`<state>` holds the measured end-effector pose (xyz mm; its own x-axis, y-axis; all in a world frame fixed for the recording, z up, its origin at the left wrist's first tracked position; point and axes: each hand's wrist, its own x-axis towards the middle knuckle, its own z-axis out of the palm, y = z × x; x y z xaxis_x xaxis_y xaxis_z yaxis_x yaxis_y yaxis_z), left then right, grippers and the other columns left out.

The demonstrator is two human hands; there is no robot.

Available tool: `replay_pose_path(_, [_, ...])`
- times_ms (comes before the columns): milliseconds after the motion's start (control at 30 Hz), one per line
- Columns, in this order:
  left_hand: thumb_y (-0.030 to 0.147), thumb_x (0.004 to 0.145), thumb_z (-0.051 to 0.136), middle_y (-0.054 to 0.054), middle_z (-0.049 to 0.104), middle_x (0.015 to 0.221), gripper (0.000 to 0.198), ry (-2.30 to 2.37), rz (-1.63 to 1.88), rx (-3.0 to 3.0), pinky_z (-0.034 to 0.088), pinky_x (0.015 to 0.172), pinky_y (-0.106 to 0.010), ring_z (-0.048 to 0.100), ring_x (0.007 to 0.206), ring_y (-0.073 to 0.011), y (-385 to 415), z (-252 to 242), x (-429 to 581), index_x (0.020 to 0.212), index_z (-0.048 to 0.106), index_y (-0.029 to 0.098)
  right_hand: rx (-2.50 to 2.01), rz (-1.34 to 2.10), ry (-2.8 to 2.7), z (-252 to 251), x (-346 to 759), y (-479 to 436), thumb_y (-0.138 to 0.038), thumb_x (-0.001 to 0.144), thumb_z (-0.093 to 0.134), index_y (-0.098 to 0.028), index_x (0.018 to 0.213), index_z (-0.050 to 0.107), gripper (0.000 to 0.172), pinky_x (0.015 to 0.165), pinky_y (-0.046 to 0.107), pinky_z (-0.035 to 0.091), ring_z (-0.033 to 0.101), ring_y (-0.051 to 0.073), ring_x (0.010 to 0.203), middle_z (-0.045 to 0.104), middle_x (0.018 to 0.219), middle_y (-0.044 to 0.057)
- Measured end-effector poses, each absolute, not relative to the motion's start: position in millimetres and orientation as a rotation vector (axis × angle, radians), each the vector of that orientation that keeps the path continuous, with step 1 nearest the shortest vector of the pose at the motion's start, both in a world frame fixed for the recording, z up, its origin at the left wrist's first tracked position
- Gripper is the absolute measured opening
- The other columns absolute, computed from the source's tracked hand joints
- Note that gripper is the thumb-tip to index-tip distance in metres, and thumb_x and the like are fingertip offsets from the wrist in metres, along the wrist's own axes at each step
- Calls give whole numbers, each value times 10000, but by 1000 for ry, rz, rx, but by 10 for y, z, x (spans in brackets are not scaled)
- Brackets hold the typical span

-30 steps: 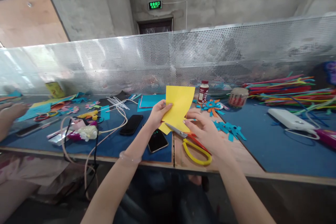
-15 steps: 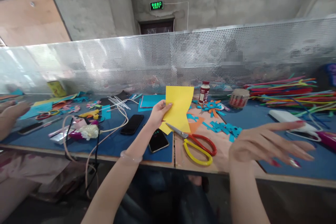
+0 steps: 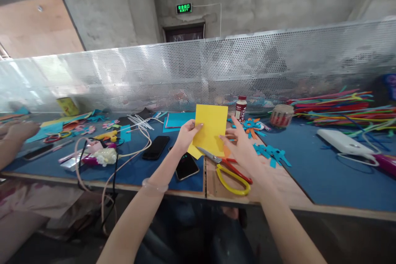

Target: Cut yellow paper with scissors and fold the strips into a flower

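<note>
My left hand (image 3: pixel 187 135) pinches the left edge of a square sheet of yellow paper (image 3: pixel 210 126), its thumb on the front face. At the sheet's right edge is my right hand (image 3: pixel 237 138), with its thumb tip over the front and its index finger raised off the paper. Just below the sheet lie scissors (image 3: pixel 233 179) with one yellow and one red handle loop, partly hidden by my right hand. A smaller yellow paper piece (image 3: pixel 195 152) and a phone (image 3: pixel 186 167) lie beneath my left hand.
Blue paper cutouts (image 3: pixel 274 154), a bottle (image 3: pixel 241 107) and a jar (image 3: pixel 281 116) stand or lie to the right. A white power bank (image 3: pixel 343 142) and pipe cleaners (image 3: pixel 340 107) are farther right. Leftward are another phone (image 3: pixel 156 147), cables, a yellow glue gun (image 3: pixel 107 135) and another person's hand (image 3: pixel 23 130).
My right hand has swung in from the right, fingers spread before, to the yellow paper's right edge. The curled sheet now looks flatter. My left hand has kept its hold.
</note>
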<state>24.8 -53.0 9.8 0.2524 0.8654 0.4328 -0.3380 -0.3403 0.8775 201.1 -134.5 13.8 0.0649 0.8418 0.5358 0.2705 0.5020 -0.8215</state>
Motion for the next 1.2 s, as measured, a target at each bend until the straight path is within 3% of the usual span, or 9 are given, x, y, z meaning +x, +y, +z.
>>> replay_pose_path(67, [363,716,681,-59,687,932,336,561,1359,1386,520,798,-380,659,843,-212,-546,104,250,976,556,190,-962,560,-1572,158,2025,-1247,-320,763,619,-273,1409,254,743,712,353,532,609,193,842,623,1038,65])
replay_pose_path(167, [352,719,682,-64,681,971,524,550,1386,1349,533,774,-384,657,864,-222,-584,127,254,1186,470,244,-942,570,-1650,163,2074,-1044,-273,717,656,-255,1308,450,626,773,374,516,605,203,881,637,1042,55])
replay_pose_path(267, [351,747,652,-72,650,1073,547,517,1376,1394,519,811,-375,635,941,-221,-578,137,255,1247,448,267,-954,644,-1686,164,2148,-817,-238,696,664,-207,1221,538,541,803,376,501,609,193,880,653,1004,60])
replay_pose_path(367, [320,708,688,-79,593,1183,520,572,1379,1538,472,885,-355,575,1057,-224,-478,108,255,1190,519,227,-905,691,-1733,162,2230,-622,-212,702,650,-192,1240,508,557,804,345,501,604,172,907,637,1060,68])
replay_pose_path(500, [255,660,720,-93,602,1141,539,667,1320,1774,462,854,-357,575,1026,-233,-286,53,274,1163,536,197,-941,596,-1752,92,2318,-443,-240,698,664,-177,1186,550,506,790,337,497,599,172,883,635,1038,72])
replay_pose_path(667, [230,682,691,-50,613,982,291,903,1385,2162,411,883,-356,560,930,-205,-149,54,316,971,654,233,-1033,420,-1655,-76,2399,-353,-340,716,652,-185,1016,652,338,793,374,470,546,165,773,588,945,62])
replay_pose_path(800, [314,649,725,-78,545,1065,231,965,1464,2174,381,938,-364,504,1053,-229,-63,68,322,846,687,199,-1031,406,-1603,-116,2456,-358,-412,694,667,-185,878,690,293,861,343,446,523,183,930,497,1066,73])
replay_pose_path(1000, [413,658,712,-113,645,995,488,727,1127,1615,517,685,-322,639,818,-200,-48,-11,311,1055,576,163,-974,693,-1594,-179,2411,-355,-446,761,589,-172,994,635,362,712,314,515,608,171,778,642,889,49])
replay_pose_path(1200, [379,643,737,-151,651,1032,497,756,1038,1510,546,563,-305,672,670,-198,-78,-103,301,1042,566,137,-965,891,-1503,-306,2321,-355,-455,795,550,-160,1039,591,385,662,310,548,651,173,748,664,972,83])
